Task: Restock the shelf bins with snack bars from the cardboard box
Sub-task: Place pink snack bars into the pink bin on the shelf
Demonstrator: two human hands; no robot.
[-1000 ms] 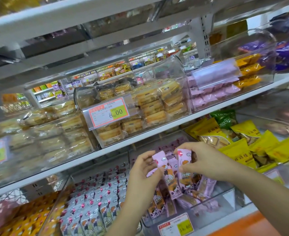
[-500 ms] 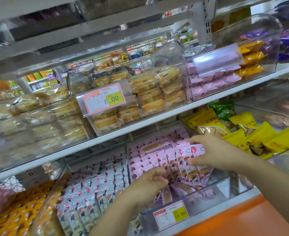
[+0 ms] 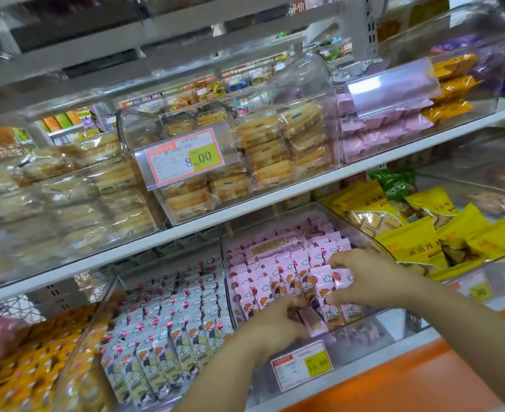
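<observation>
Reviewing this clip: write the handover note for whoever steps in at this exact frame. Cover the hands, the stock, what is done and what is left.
Left hand: fingers curled on pink snack bars low at the front of the clear bin.
Right hand: pinches the front-row bars from the right, fingers on top, thumb below.
Bars: upright rows fill the back and middle of the bin. A few seem to lie loose at the front, above the price tag.
Done: most of this bin is stocked.
Left: settle the front row and let go. The cardboard box is not in view, so I cannot tell how much stock remains.
</observation>
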